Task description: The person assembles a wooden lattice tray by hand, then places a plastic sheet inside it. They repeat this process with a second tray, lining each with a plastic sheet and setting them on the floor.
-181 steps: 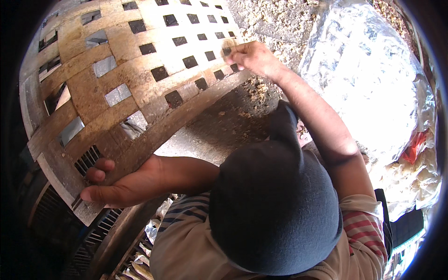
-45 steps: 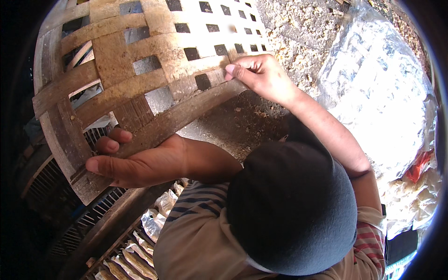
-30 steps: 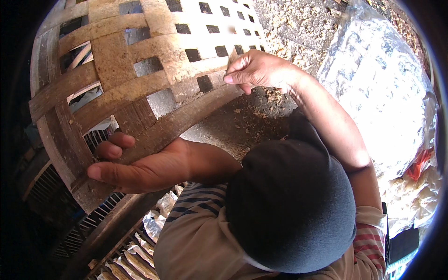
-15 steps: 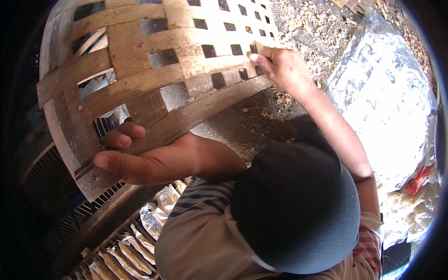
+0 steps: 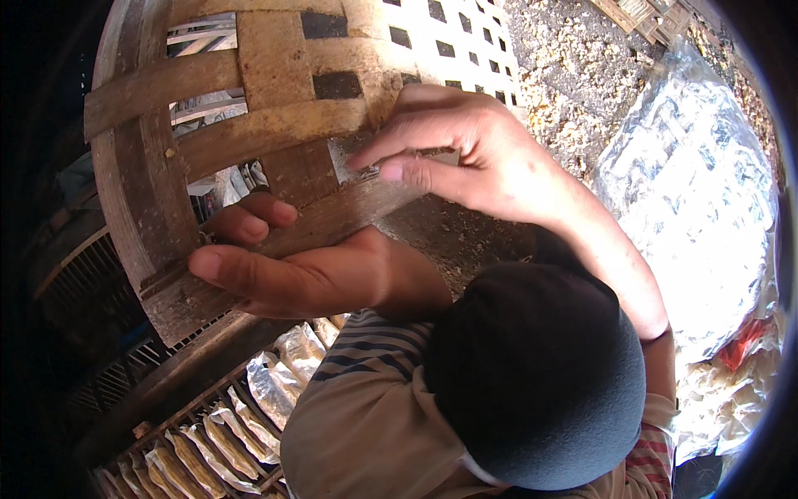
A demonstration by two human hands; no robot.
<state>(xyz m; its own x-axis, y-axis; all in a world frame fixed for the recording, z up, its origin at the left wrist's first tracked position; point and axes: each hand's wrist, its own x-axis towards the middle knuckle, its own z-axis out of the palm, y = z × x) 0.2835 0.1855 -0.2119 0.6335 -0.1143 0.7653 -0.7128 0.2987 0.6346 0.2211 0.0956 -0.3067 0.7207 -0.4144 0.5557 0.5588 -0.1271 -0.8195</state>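
Observation:
A large woven bamboo panel [image 5: 287,79], brown with square gaps in its weave, stands tilted across the upper left. My left hand [image 5: 283,270] grips its lower rim close to the near corner, fingertips curled over the strip and thumb along the front. Farther right on the same rim is my right hand [image 5: 474,150], bent over the edge. The strip passes between its thumb and index finger, which are closed around it; slight blur at the fingertips hides whether anything small is between them. Part of the weave lies behind this hand.
Several wrapped long packets [image 5: 220,445] lie on a slatted rack at the lower left. A big clear plastic sheet or bag [image 5: 690,200] fills the right side. Pale crumbs cover the dark ground [image 5: 557,91]. A dark cap [image 5: 532,374] blocks the lower middle.
My right hand has slid left along the rim, closer to my left hand. The panel has shifted slightly right in view, with my left hand still on its corner.

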